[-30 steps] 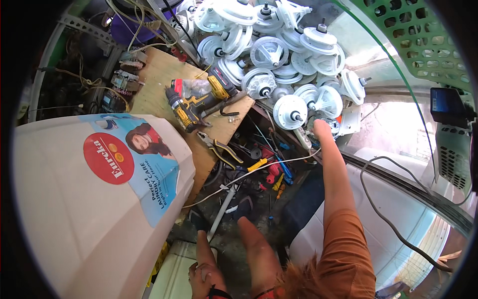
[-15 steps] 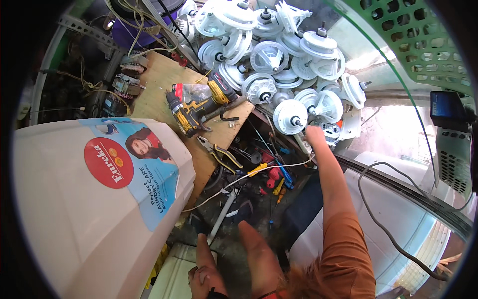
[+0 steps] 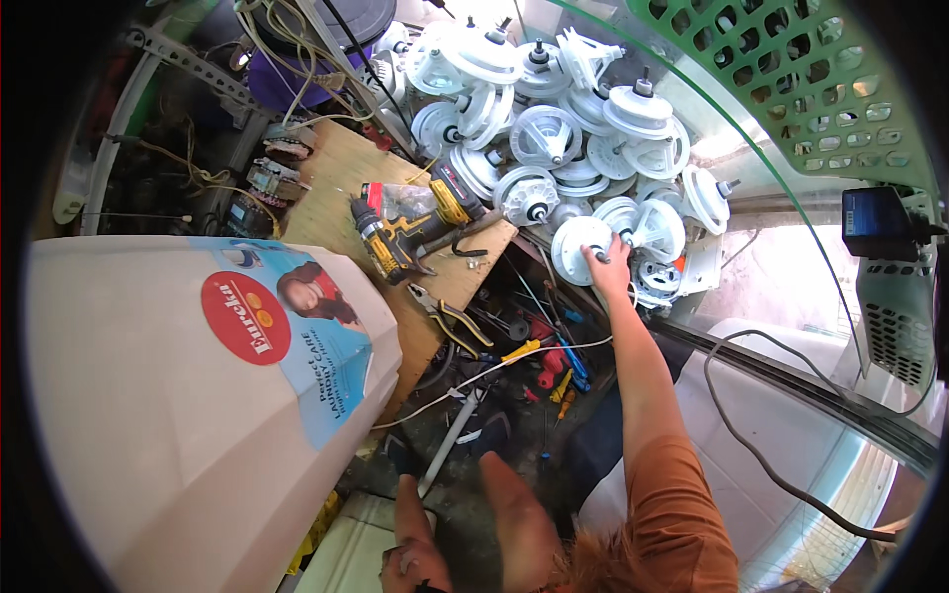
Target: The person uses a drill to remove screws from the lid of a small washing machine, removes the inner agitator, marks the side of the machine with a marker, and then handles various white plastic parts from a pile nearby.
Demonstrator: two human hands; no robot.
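My right hand [image 3: 613, 272] reaches to the near edge of a heap of white plastic gearboxes. Its fingers are closed around the short shaft of a round white gearbox [image 3: 575, 243], which still lies against its neighbours. Just beyond the knuckles is another gearbox with a ribbed cone [image 3: 659, 230]. Below the wrist, partly covered by the forearm, is a white part with round openings [image 3: 660, 279]. My left hand [image 3: 402, 568] rests low on my leg at the bottom edge, holding nothing, fingers laid over the skin.
A yellow-black cordless drill [image 3: 400, 237] and pliers [image 3: 450, 321] lie on a wooden board [image 3: 331, 178]. Screwdrivers [image 3: 568, 368] and other tools are strewn below, crossed by a white cable [image 3: 494, 366]. A large cream appliance body [image 3: 168, 395] fills the left. Green perforated plastic [image 3: 840, 119] hangs upper right.
My right hand has moved up from the rail beside the heap onto the round gearbox and taken hold of its shaft. The left hand stays on my leg. The view has shifted slightly.
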